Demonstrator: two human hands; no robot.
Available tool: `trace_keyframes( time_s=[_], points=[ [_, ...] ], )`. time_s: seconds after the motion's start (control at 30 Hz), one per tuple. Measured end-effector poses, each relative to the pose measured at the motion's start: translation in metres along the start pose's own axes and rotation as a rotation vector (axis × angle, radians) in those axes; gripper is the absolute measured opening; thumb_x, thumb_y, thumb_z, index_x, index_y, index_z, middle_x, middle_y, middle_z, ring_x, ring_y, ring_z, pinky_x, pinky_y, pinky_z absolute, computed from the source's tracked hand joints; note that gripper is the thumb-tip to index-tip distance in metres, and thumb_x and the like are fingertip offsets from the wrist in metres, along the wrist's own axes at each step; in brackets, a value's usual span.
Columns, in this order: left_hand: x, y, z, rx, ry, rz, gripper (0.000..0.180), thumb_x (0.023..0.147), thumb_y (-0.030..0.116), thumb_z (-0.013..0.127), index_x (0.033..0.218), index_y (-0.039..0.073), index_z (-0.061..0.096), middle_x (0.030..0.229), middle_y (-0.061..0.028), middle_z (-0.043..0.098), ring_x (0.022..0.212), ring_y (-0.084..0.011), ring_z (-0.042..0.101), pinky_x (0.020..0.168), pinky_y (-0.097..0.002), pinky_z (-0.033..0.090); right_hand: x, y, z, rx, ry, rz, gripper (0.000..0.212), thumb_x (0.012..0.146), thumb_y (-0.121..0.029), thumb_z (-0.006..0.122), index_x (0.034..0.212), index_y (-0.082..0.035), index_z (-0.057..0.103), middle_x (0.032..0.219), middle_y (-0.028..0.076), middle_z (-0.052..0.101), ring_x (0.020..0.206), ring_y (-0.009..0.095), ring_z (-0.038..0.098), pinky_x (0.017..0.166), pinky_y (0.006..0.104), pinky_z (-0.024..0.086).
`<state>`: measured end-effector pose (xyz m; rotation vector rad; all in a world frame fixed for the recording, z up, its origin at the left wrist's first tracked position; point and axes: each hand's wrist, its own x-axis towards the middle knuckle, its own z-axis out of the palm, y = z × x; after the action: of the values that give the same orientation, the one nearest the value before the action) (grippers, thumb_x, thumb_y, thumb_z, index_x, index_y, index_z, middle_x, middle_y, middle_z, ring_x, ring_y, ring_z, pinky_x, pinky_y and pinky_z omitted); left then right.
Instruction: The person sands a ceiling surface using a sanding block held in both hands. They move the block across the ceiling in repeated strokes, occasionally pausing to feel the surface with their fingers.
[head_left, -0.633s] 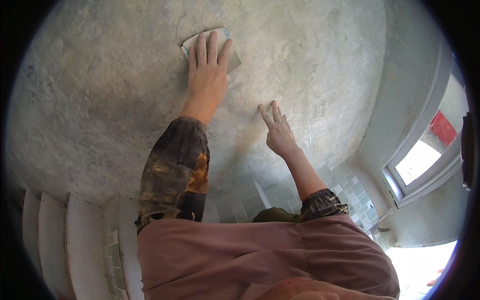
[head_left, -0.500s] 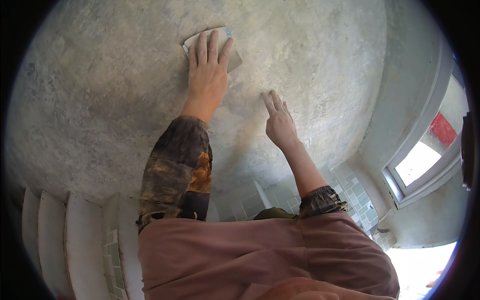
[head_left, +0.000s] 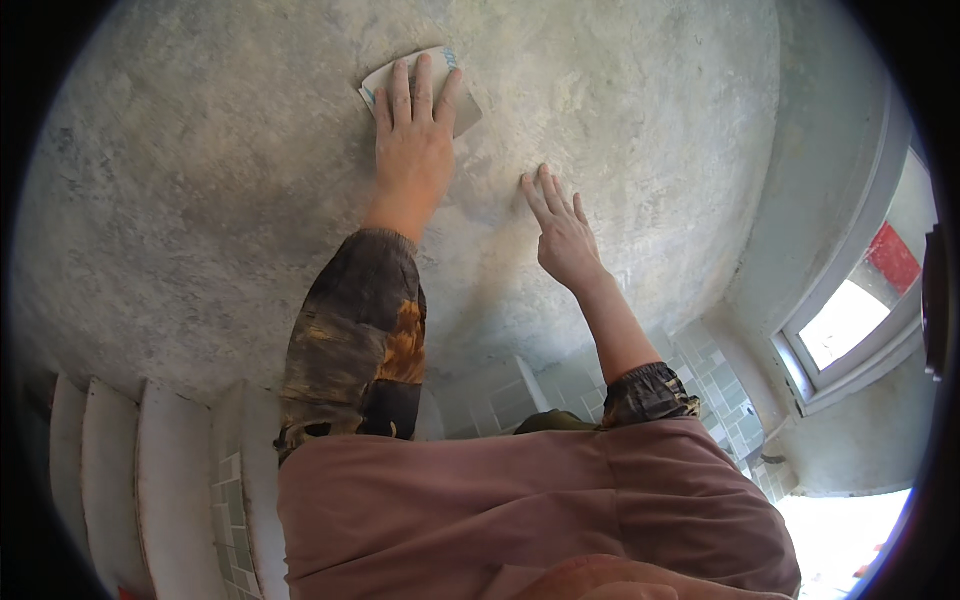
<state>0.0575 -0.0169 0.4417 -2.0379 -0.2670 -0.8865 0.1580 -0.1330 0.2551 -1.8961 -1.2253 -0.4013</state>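
Note:
My left hand (head_left: 418, 150) holds a folded sheet of sandpaper (head_left: 468, 112) flat against a mottled grey plastered wall (head_left: 250, 190). Its fingers lie spread over the pale, printed back of the sheet, whose corners stick out on both sides. The thumb is hidden. Lower and to the right, my right hand (head_left: 568, 240) has its fingers apart, and the fingertips rest on or very close to the bare plaster. Pale dust coats the fingers of both hands.
At the right, a window (head_left: 845, 325) with a pale frame is set into the adjoining wall. White ledges or shelves (head_left: 175, 490) stand at the lower left. Green-grey tiles (head_left: 725, 400) cover a surface below my right arm. A bright opening lies at the lower right.
My left hand and the sandpaper have shifted slightly up the wall. My right hand has moved a little upward, with its fingers spread wider. The view has tilted slightly.

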Motion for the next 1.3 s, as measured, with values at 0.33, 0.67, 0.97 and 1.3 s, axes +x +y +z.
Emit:
trace_keyframes(
  time_s=[0.33, 0.67, 0.97, 1.3],
  points=[
    [-0.001, 0.002, 0.001, 0.058, -0.029, -0.030, 0.069, 0.086, 0.010, 0.059, 0.151, 0.020, 0.038, 0.160, -0.0085, 0.026, 0.149, -0.0352, 0.019, 0.118, -0.0561, 0.022, 0.000, -0.004, 0.000, 0.006, 0.011, 0.019, 0.089, 0.077, 0.015, 0.042, 0.157, -0.018, 0.021, 0.164, 0.013, 0.014, 0.150, 0.030, 0.019, 0.123, 0.0487, 0.016],
    [0.006, -0.004, 0.009, -0.025, 0.103, -0.041, 0.073, 0.083, 0.002, 0.056, 0.152, 0.019, 0.036, 0.158, -0.0138, 0.029, 0.145, -0.0406, 0.023, 0.116, -0.0577, 0.026, 0.001, -0.006, 0.002, 0.009, 0.012, 0.027, 0.090, 0.076, 0.016, 0.041, 0.157, -0.018, 0.021, 0.164, 0.013, 0.015, 0.150, 0.029, 0.019, 0.123, 0.0482, 0.016],
    [0.012, -0.004, -0.008, -0.036, 0.117, 0.009, 0.069, 0.082, 0.005, 0.057, 0.148, 0.012, 0.039, 0.157, -0.0145, 0.030, 0.144, -0.0415, 0.024, 0.115, -0.0584, 0.025, 0.001, -0.005, 0.003, 0.004, 0.003, 0.029, 0.090, 0.076, 0.016, 0.041, 0.157, -0.018, 0.021, 0.163, 0.014, 0.015, 0.150, 0.030, 0.019, 0.123, 0.0484, 0.016],
    [0.018, -0.002, -0.016, -0.059, 0.158, -0.004, 0.062, 0.078, 0.007, 0.056, 0.140, 0.002, 0.047, 0.150, -0.0177, 0.037, 0.142, -0.0400, 0.029, 0.116, -0.0565, 0.023, -0.001, -0.005, 0.002, -0.007, -0.029, 0.031, 0.089, 0.077, 0.017, 0.040, 0.157, -0.017, 0.022, 0.163, 0.015, 0.015, 0.150, 0.029, 0.018, 0.124, 0.0477, 0.015]
  ],
)
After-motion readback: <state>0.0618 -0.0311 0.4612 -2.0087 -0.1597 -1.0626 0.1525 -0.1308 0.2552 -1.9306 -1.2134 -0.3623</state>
